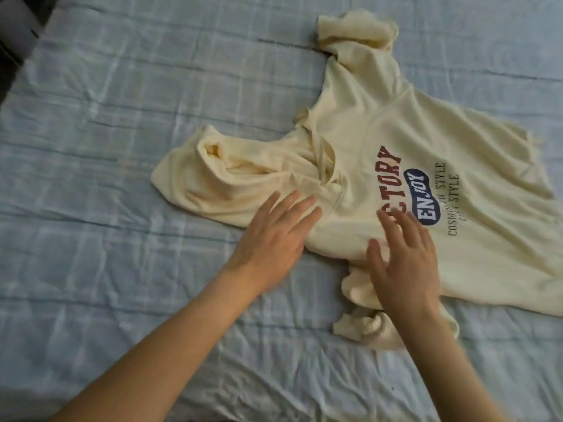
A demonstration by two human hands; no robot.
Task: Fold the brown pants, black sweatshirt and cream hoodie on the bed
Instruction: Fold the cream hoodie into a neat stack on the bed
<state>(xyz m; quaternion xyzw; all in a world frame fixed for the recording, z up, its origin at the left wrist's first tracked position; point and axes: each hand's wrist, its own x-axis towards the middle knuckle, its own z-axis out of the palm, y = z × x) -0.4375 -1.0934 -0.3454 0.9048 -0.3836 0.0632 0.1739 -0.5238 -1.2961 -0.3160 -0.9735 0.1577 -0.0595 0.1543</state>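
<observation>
Pale blue checked bedsheet (122, 117) covers the bed. On it, right of centre, lies the cream fabric hoodie (411, 132), print up, hood leftward. Left hand (274, 239) rests flat, fingers straight, beside the hood; right hand (405, 263), blurred, fingers spread, lies over the near edge.

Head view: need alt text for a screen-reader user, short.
A cream hoodie lies unfolded, front up, on a blue checked bed, hood to the left, sleeves bunched. Both hands are open at its near edge: the left hand by the hood, the right hand, blurred, by the print.
</observation>
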